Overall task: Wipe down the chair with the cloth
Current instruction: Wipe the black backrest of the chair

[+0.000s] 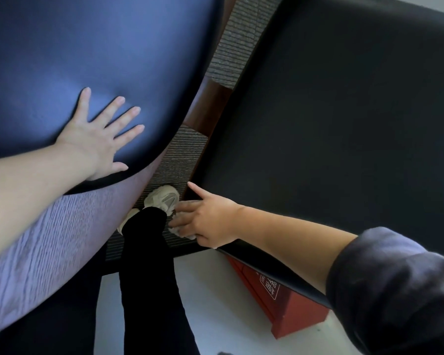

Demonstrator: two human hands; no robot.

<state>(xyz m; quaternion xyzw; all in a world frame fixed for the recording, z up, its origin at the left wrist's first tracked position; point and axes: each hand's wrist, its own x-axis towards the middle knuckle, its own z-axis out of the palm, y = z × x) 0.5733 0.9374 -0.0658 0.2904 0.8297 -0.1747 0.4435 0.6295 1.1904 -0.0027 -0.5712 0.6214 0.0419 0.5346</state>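
A padded dark cushion with a blue sheen (87, 47), part of a chair, fills the upper left. My left hand (98, 139) lies flat on it with fingers spread and holds nothing. A second large black padded surface (331, 124) fills the right side. My right hand (210, 221) presses a crumpled white cloth (183, 233) against the lower left edge of that black surface, fingers draped over the cloth. Most of the cloth is hidden under the hand.
A pale wood-grain panel (49, 239) runs below the blue-sheen cushion. Striped grey carpet (231, 47) shows between the two padded surfaces, with a brown wooden piece (208, 106). My leg and light shoe (162, 198) stand beside the cloth. A red box (287, 303) sits on the white floor.
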